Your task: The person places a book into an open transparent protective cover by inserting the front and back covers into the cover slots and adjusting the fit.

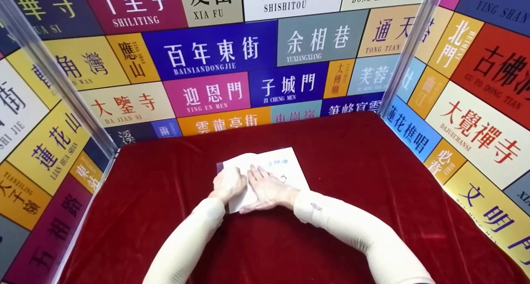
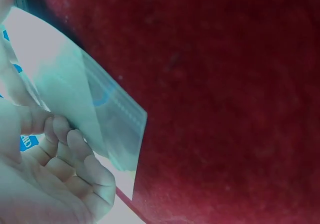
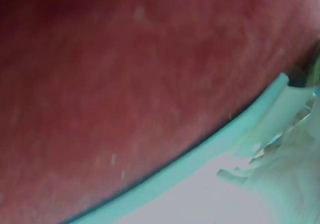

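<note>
A white booklet (image 1: 295, 164) with faint blue print lies open on the red cloth, in the middle of the head view. My left hand (image 1: 230, 184) is at its left side, fingers curled, pinching a page (image 2: 65, 59) by its edge; in the left wrist view that page bows up. Across the booklet's middle my right hand (image 1: 268, 188) lies flat with its fingers spread, close beside the left. Much of the print is hidden under both hands. The right wrist view catches the booklet's thick edge (image 3: 200, 156) and a washed-out part of the right hand.
Dark red velvet cloth (image 1: 339, 234) covers the table. Panels (image 1: 211, 48) printed with coloured name signs stand behind and at both sides, joined by metal posts (image 1: 408, 52) at the back corners.
</note>
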`<state>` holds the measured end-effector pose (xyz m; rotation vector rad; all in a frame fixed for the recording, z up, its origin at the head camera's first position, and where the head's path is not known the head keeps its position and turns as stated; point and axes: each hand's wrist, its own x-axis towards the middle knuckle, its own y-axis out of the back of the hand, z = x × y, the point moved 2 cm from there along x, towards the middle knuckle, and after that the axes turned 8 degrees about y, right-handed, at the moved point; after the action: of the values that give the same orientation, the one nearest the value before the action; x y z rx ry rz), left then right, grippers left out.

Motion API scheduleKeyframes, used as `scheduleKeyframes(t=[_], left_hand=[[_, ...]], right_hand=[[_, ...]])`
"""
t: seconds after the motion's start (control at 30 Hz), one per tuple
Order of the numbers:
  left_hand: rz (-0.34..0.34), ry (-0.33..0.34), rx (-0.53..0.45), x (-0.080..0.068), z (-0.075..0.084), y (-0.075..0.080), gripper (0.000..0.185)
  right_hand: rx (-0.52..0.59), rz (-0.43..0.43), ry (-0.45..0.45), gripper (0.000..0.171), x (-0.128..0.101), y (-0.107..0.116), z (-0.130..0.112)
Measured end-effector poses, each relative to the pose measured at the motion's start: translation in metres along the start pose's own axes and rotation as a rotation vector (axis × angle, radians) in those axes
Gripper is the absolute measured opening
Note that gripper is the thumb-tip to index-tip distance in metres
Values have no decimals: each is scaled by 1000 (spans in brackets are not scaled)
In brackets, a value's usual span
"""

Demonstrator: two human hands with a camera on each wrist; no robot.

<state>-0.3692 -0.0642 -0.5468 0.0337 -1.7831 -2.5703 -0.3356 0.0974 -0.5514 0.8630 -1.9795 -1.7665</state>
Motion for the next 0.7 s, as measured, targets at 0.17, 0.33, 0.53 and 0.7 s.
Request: scheduleKeyframes(t=[0.17, 0.33, 0.53, 0.7], left_hand=[[8, 13, -23, 0, 2, -1, 31], [4, 17, -21, -1, 4, -3, 34], [-47, 20, -42, -3, 9, -5, 49], [-23, 30, -53, -3, 7, -5, 46]], right_hand=[[20, -32, -104, 157, -9, 0, 2], [7, -64, -166, 158, -5, -4, -5], [-8, -80, -173, 155, 3, -8, -17], [19, -78, -134, 153, 2, -4, -15]])
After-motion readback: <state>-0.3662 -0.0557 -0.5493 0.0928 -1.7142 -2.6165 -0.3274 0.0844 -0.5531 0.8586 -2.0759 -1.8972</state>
